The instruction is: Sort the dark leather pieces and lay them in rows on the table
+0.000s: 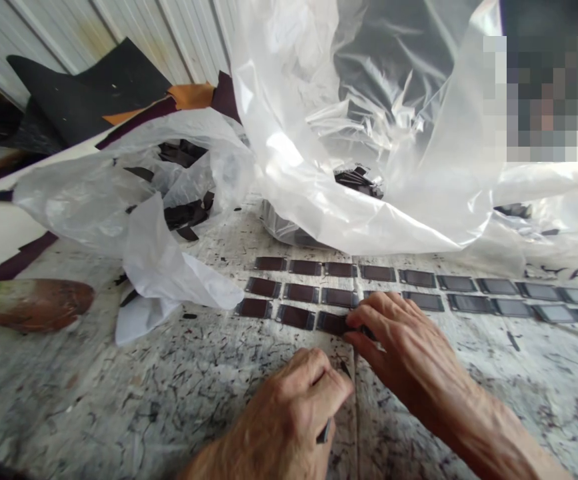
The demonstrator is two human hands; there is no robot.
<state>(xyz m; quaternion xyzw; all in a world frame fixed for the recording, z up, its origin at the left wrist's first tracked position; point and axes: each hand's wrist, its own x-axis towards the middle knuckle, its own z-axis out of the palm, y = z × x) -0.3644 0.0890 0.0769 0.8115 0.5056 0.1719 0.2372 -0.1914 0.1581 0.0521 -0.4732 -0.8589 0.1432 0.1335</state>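
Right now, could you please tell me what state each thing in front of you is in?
Left hand: curled around a small tool.
Right hand: fingertips on a dark leather patch.
Other leather patches: lying flat in rows.
Clear plastic sheet: crumpled, billowing.
White plastic bag: slumped open, holding dark offcuts.

Left hand (289, 407): curled into a loose fist, knuckles up, near the bottom of the view.
Right hand (409, 347): just beyond and right of the left hand, back arched, fingers (373, 310) reaching forward and down.
Right forearm (499, 427): slanting in from the lower right corner.
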